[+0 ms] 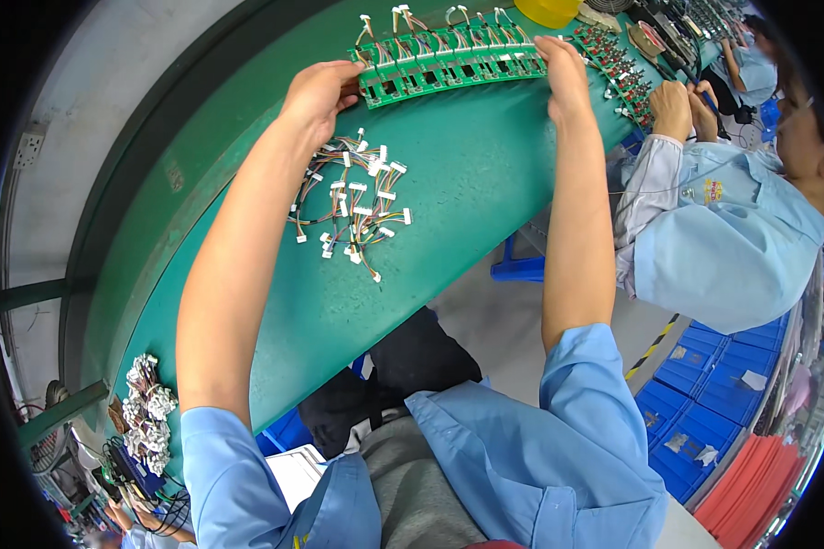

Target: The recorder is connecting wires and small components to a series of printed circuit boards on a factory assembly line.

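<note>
A: We're watching the left hand (317, 99) gripping the near-left end of a long green circuit-board panel (449, 68), its top edge sprouting wires with white plugs!

B: And we're seeing the right hand (564, 78) closing on the other end, so both are holding it across the far side of the smooth green tabletop (467, 174).

A: Below it, we're spotting multicoloured wire leads with white plastic connectors (363, 211) lying loosely scattered.

B: Over right, we're catching a co-worker in a pale-blue jacket (732, 242) sitting beside the table!
</note>
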`<state>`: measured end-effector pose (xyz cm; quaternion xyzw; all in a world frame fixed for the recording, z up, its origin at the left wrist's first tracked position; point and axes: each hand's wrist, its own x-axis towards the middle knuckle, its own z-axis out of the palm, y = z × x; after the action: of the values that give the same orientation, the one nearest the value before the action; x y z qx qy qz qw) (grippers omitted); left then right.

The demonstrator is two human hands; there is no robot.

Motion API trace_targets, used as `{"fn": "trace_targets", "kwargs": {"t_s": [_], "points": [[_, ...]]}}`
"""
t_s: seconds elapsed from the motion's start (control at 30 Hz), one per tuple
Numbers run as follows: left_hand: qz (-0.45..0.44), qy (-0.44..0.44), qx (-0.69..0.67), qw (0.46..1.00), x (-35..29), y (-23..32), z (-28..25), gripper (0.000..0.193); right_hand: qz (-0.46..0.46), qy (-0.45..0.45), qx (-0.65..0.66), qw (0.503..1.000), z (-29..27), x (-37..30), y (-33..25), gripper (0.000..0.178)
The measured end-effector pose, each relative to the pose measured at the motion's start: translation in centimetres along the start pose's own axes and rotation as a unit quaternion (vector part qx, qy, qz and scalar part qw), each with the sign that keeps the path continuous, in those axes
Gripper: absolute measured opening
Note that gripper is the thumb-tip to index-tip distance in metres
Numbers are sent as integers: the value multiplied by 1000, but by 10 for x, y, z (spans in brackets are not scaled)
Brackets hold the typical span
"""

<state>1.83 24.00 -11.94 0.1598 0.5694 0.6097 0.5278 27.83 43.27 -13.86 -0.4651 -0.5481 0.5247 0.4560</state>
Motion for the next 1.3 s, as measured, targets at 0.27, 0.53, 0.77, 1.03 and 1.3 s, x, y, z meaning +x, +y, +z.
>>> {"fn": "trace_targets", "kwargs": {"t_s": [0.27,0.53,0.77,1.03,1.3], "points": [[2,-3,46,999,17,-7,-17,26,-277,44,-435,856,36,-63,15,49],[38,0,89,995,6,-1,4,27,-252,-51,-532,807,33,-62,-1,57],[73,-4,134,988,-52,-11,27,28,-338,-49,-495,799,38,-64,-9,57],[356,87,233,901,-191,52,-15,25,-421,-145,-480,756,58,-122,-5,53],[705,62,286,646,-378,43,-38,26,-491,-214,-378,755,66,-218,-21,38]]}}
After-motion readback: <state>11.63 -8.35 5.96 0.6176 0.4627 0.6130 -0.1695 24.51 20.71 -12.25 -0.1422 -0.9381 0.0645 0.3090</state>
